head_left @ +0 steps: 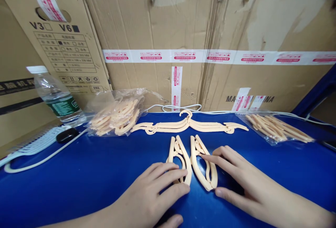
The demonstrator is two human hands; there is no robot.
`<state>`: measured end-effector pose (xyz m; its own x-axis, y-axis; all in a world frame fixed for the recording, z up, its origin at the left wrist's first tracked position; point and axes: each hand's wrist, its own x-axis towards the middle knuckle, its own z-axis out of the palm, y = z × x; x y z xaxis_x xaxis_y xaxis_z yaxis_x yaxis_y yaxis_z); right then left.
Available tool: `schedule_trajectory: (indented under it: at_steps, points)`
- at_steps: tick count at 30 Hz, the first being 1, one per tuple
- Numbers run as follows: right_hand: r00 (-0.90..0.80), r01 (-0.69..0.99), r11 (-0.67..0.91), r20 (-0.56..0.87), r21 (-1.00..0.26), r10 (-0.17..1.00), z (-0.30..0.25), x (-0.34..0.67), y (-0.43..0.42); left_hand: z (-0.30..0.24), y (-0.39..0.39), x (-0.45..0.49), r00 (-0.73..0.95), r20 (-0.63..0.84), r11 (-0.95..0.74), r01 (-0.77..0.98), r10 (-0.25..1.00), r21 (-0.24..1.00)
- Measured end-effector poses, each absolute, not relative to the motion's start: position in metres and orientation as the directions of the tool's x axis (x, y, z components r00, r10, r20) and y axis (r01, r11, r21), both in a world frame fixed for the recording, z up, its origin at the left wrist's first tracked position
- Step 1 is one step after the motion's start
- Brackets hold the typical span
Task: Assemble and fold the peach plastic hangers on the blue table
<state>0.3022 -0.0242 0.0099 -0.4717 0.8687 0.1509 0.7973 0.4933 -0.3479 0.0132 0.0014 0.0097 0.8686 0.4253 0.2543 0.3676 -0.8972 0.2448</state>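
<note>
Two cream plastic folding hangers lie folded side by side on the blue table. My left hand (154, 189) rests over the lower part of the left folded hanger (187, 161), fingers spread and lightly bent, thumb apart from it. At the right folded hanger (195, 165), my right hand (241, 172) has its index fingertip by the inner opening and its thumb by the lower end. Its fingers are apart. Just beyond them lies an unfolded hanger (170, 127), arms spread and hook pointing away from me.
A clear bag of cream hanger parts (115, 114) lies left, another bag of long pieces (278, 128) right. A water bottle (56, 98), white hairbrush (39, 144) and black oval object (67, 135) sit far left. White cable (181, 107) runs along cardboard boxes (157, 84) behind.
</note>
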Motion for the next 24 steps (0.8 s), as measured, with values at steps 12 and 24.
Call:
schedule_trajectory:
  at_steps: [12,24]
  points:
    - [-0.479,0.776,0.497,0.15,-0.388,0.865,0.011,0.302,-0.023,0.009,0.002,0.016,0.857,0.312,-0.908,0.352,0.411,0.227]
    - [-0.477,0.771,0.488,0.137,-0.408,0.868,0.013,0.301,-0.021,-0.011,0.009,0.014,0.847,0.388,-0.929,0.3,0.363,0.216]
